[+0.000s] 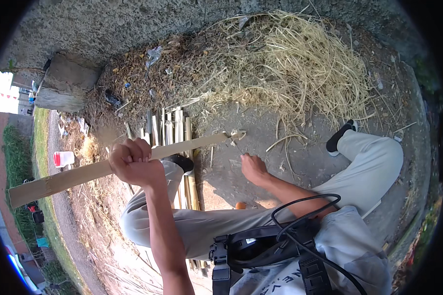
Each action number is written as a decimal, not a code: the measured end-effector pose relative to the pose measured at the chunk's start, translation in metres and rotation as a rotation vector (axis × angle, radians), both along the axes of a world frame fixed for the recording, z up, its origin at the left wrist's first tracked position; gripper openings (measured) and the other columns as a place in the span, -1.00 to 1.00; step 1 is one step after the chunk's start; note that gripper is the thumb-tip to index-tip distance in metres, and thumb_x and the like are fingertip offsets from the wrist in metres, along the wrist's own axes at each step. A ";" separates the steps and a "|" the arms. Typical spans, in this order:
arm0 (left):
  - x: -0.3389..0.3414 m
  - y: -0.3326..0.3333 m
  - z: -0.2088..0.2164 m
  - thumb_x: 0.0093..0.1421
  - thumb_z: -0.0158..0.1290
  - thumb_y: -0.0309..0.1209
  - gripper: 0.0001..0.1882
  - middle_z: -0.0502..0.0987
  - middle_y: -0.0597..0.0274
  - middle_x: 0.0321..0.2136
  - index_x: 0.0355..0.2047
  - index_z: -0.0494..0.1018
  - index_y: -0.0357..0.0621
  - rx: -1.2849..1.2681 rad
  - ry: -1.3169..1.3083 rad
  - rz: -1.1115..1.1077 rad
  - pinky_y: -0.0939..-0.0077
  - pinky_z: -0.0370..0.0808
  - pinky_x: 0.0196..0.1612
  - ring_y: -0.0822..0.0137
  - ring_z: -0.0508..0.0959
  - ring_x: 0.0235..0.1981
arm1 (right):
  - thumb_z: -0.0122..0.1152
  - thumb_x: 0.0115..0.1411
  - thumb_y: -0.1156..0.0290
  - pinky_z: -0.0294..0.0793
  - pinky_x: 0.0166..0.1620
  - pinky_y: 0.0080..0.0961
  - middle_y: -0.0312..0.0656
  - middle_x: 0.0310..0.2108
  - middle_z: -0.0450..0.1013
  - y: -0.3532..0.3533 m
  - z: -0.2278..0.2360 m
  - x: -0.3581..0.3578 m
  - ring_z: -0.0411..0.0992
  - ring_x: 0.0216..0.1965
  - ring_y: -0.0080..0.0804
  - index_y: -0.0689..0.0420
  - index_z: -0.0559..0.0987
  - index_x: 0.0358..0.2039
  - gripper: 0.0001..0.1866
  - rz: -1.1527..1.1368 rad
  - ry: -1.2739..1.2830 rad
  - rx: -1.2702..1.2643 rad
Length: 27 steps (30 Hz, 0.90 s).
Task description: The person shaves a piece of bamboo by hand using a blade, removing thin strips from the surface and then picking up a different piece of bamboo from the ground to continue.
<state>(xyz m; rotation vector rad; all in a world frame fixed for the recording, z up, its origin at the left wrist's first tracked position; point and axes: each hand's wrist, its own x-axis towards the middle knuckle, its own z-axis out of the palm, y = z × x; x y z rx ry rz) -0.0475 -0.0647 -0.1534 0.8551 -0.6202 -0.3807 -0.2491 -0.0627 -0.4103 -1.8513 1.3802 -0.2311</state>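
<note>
My left hand (137, 164) is closed around a long, flat bamboo slat (189, 144), which slants from the far left up to the middle of the head view. My right hand (253, 169) is a fist near the slat's right end, and a thin, dark knife (236, 145) juts from it toward that tip. A pale curl of shaving (239, 134) sits at the slat's end, by the blade. The knife's handle is hidden inside my fingers, and I cannot tell whether the blade touches the slat.
A large heap of pale shavings (315, 69) lies on the ground at the upper right, below a rough wall (172, 17). Split bamboo pieces (188, 130) are stacked beside my left foot. Farther left stand a concrete block (66, 81) and a red-and-white container (64, 159). A black cable (305, 199) loops over my right arm.
</note>
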 end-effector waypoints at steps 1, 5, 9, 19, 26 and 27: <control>0.000 -0.001 -0.002 0.16 -0.25 -0.40 -0.62 -0.07 0.38 -0.85 -0.76 -0.08 0.03 -0.011 -0.005 0.019 0.62 -0.10 -0.81 0.55 -0.08 -0.84 | -0.18 0.30 0.24 0.44 -0.43 -0.05 0.17 -0.60 0.42 -0.004 -0.011 -0.009 0.45 -0.49 0.15 0.26 0.45 -0.39 -0.65 -0.002 -0.003 -0.006; -0.008 -0.001 0.000 0.16 -0.25 -0.41 -0.62 -0.06 0.37 -0.85 -0.76 -0.09 0.03 0.013 0.035 0.072 0.62 -0.11 -0.81 0.53 -0.07 -0.85 | -0.19 0.30 0.24 0.43 -0.41 -0.05 0.21 -0.56 0.42 -0.004 0.004 0.005 0.45 -0.45 0.17 0.27 0.46 -0.38 -0.65 0.026 -0.008 0.071; 0.011 -0.008 0.001 0.13 -0.29 -0.43 -0.64 -0.07 0.36 -0.84 -0.77 -0.07 0.02 0.054 -0.038 0.127 0.63 -0.09 -0.80 0.50 -0.04 -0.85 | -0.20 0.30 0.22 0.42 -0.38 -0.01 0.21 -0.54 0.43 0.001 0.044 0.026 0.44 -0.44 0.18 0.27 0.45 -0.38 -0.63 0.078 -0.301 -0.087; 0.011 -0.020 0.005 -0.04 -0.27 -0.54 -0.71 -0.04 0.34 -0.83 -0.83 -0.03 -0.07 0.149 -0.103 0.325 0.63 -0.04 -0.78 0.51 0.00 -0.85 | -0.19 0.29 0.26 0.44 -0.34 -0.01 0.19 -0.48 0.46 0.002 0.012 0.002 0.47 -0.40 0.18 0.25 0.47 -0.34 -0.67 0.030 0.016 0.074; 0.026 -0.014 0.000 -0.05 -0.21 -0.55 -0.71 -0.03 0.37 -0.81 -0.82 -0.01 -0.05 0.122 -0.077 0.260 0.61 -0.05 -0.77 0.50 0.04 -0.85 | -0.19 0.28 0.27 0.44 -0.32 -0.02 0.19 -0.49 0.46 -0.001 -0.032 -0.024 0.46 -0.39 0.19 0.24 0.47 -0.33 -0.68 -0.011 0.074 0.095; 0.018 -0.017 0.002 -0.05 -0.21 -0.55 -0.71 -0.03 0.37 -0.81 -0.82 -0.01 -0.05 0.115 -0.079 0.254 0.61 -0.05 -0.77 0.50 0.04 -0.85 | -0.19 0.28 0.27 0.44 -0.32 -0.01 0.19 -0.49 0.46 -0.007 -0.038 -0.036 0.46 -0.38 0.20 0.24 0.47 -0.33 -0.68 0.011 0.123 0.101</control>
